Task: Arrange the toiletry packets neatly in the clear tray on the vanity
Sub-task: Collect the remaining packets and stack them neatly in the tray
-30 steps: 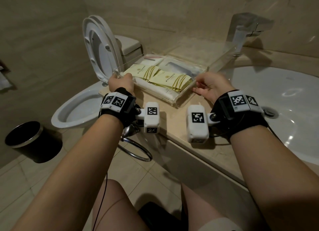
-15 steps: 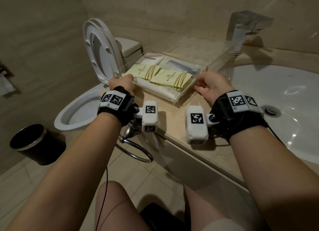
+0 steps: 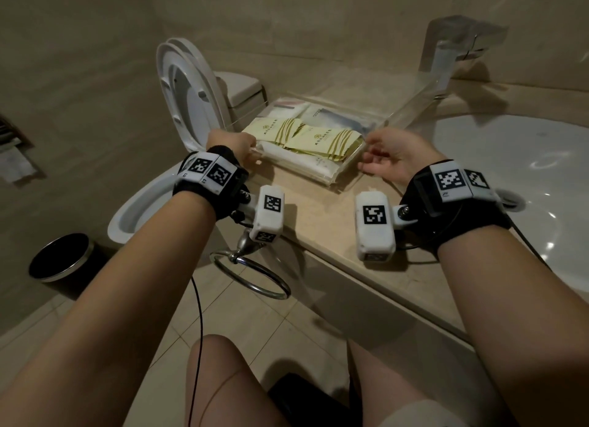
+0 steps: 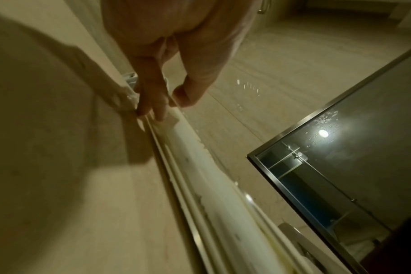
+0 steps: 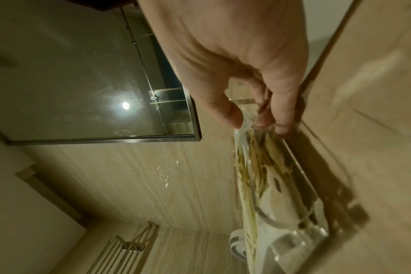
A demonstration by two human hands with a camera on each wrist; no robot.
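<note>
A clear tray (image 3: pixel 411 108) sits on the beige vanity top (image 3: pixel 318 222). It holds two yellow packets (image 3: pixel 322 139) lying over long white packets (image 3: pixel 296 159), with more pale packets behind. My left hand (image 3: pixel 253 149) is at the tray's near left corner. In the left wrist view that left hand (image 4: pixel 169 103) pinches the tray's rim (image 4: pixel 167 159) between thumb and fingers. My right hand (image 3: pixel 366 155) is at the right wall. In the right wrist view that right hand (image 5: pixel 253 124) pinches the tray (image 5: pixel 300 239) at its edge, beside the yellow packets (image 5: pixel 253 166).
A white sink basin (image 3: pixel 510 178) lies right of the tray, with a chrome faucet (image 3: pixel 446 50) behind it. Left of the vanity is a toilet (image 3: pixel 188 95) with its lid up. A black bin (image 3: pixel 60 257) stands on the floor. A towel ring (image 3: pixel 251 277) hangs below the counter edge.
Both hands stay at the tray's left corner and right wall. The tray and packets have hardly moved; the head view has shifted slightly.
</note>
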